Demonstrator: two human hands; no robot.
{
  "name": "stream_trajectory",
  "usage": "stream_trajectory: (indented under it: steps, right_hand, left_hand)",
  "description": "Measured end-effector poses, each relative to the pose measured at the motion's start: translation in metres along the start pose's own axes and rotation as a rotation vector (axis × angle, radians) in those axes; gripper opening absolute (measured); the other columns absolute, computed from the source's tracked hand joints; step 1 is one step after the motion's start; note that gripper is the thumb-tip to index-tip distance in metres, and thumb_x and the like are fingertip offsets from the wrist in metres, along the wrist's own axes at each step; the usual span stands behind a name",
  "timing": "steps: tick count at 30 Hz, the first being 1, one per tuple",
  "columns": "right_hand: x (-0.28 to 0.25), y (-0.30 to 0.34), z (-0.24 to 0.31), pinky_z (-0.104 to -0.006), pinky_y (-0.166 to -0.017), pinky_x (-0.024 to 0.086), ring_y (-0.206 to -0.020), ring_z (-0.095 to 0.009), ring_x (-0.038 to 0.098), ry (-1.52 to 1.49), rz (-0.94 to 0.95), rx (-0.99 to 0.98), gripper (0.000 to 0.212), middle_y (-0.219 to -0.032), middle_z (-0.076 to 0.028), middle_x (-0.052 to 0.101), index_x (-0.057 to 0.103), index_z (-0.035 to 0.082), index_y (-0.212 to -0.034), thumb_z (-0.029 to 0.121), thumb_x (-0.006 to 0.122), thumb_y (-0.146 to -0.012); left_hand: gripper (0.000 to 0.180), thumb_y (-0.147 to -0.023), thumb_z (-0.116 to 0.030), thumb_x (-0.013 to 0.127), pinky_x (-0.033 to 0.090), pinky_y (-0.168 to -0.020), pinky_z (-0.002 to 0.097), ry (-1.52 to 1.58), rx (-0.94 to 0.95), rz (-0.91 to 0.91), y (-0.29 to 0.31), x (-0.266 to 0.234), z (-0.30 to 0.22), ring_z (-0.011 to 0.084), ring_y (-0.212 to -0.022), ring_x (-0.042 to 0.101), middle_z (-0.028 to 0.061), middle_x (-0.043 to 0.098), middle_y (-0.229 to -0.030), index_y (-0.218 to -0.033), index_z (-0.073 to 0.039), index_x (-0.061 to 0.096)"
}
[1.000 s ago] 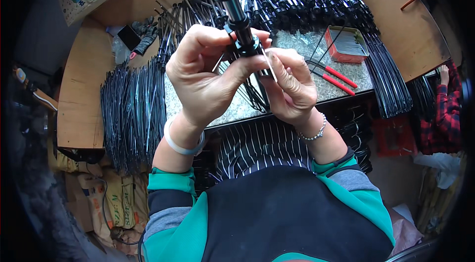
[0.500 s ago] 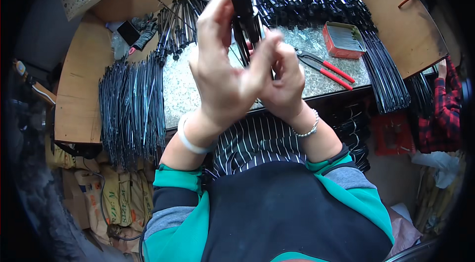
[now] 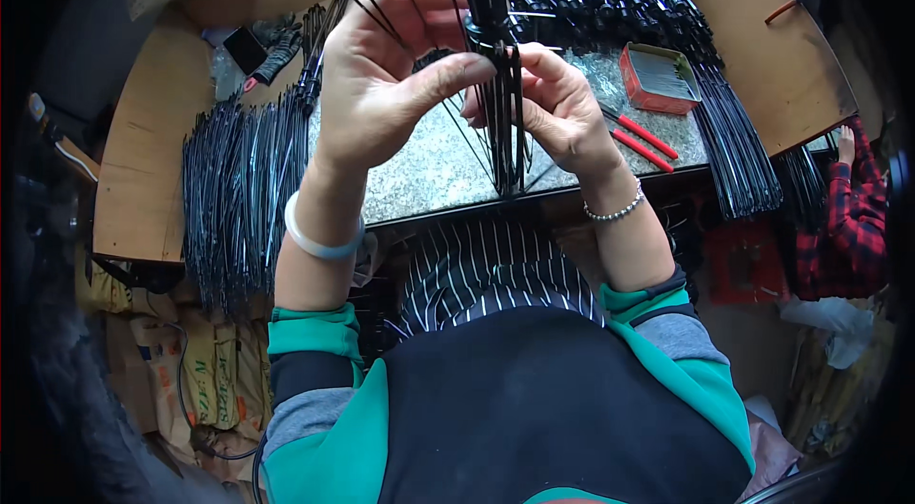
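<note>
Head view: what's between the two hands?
Between the left hand and the right hand, the head view shows a black shaft with thin black rods hanging from it.

Held rod assembly (image 3: 488, 9) is showing black and silver, plier handles (image 3: 648, 136) are showing red, tabletop (image 3: 410, 178) speckled grey, lap cloth (image 3: 486, 261) white stripes on black
</note>
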State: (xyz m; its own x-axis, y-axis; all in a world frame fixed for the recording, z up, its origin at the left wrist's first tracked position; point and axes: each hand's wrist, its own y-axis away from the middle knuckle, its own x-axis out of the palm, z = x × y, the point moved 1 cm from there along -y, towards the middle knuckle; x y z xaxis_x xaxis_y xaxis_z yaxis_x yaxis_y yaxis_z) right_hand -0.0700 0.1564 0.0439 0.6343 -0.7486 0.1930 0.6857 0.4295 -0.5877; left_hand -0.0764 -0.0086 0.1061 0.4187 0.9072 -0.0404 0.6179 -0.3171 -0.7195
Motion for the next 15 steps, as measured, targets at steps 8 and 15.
stream_trajectory:
  steps: [8, 15]
  right_hand:
    - [0.016, 0.019, -0.020, -0.0276, -0.082, 0.047, -0.092, -0.014, 0.058, 0.068, -0.232, -0.314, 0.023, -0.105, -0.013, 0.058, 0.046, -0.001, -0.110, 0.008, 0.053, -0.090]
    - [0.020, 0.021, -0.013, -0.0284, -0.082, 0.048, -0.094, -0.015, 0.059, 0.194, -0.357, -0.292, 0.021, -0.108, -0.015, 0.057, 0.051, -0.001, -0.103, 0.001, 0.060, -0.084]
  left_hand:
    - [0.031, -0.074, 0.001, 0.069, 0.049, -0.079, 0.0253, -0.069, 0.036, 0.103, -0.006, 0.001, 0.004, 0.0142, -0.090, 0.060, 0.0091, 0.062, -0.097, -0.103, 0.005, 0.060]
    - [0.034, -0.075, 0.001, 0.068, 0.050, -0.077, 0.0253, -0.198, 0.073, 0.010, -0.001, 0.013, 0.000, 0.0148, -0.089, 0.062, 0.0102, 0.062, -0.098, -0.107, 0.006, 0.057]
